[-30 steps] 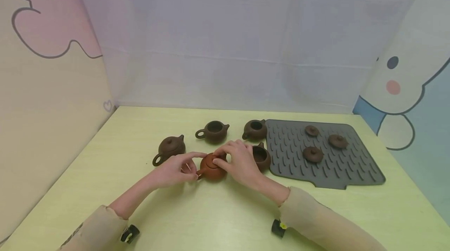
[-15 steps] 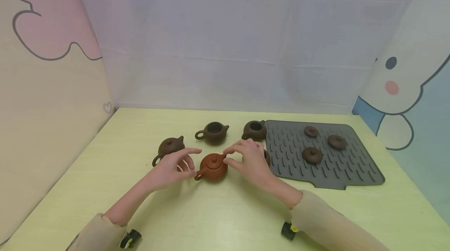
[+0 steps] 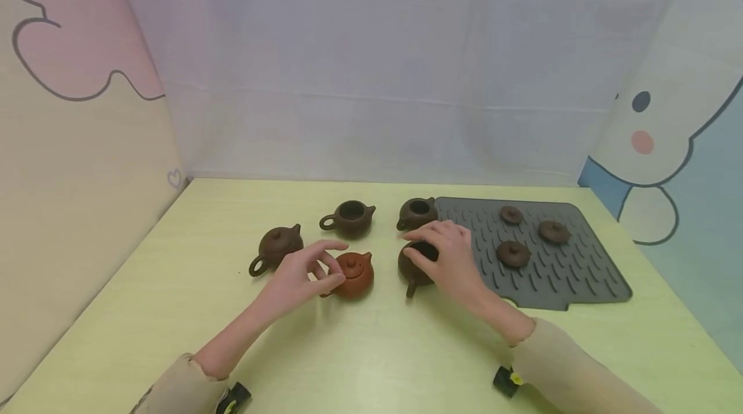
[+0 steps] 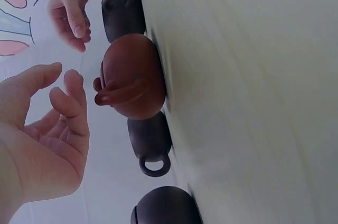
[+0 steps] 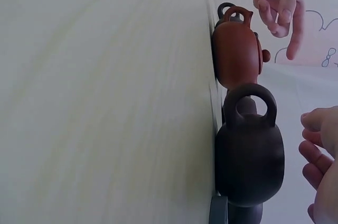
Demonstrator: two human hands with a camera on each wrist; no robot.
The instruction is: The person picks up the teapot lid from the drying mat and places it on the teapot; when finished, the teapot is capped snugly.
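A reddish-brown teapot (image 3: 358, 280) with its lid on stands mid-table. My left hand (image 3: 302, 278) hovers over its handle side, fingers loosely bent and holding nothing; the left wrist view shows a gap between hand and pot. Over a dark brown lidless teapot (image 3: 411, 266) hangs my right hand (image 3: 451, 262), thumb and fingers spread above its opening and partly covering it. That pot's handle (image 5: 248, 97) points toward me. In the right wrist view the right fingers (image 5: 314, 160) stand apart from the pot, with nothing between them.
A lidded dark teapot (image 3: 278, 243) stands left. Behind are two lidless ones, a middle teapot (image 3: 353, 224) and a right-hand teapot (image 3: 416, 214). Three dark lids, including a near lid (image 3: 513, 254), lie on a grey ridged mat (image 3: 569, 278) at the right.
My right hand has left the reddish-brown teapot's lid and moved right, over the dark lidless teapot. My left hand has come off the reddish-brown teapot's sides and risen slightly.
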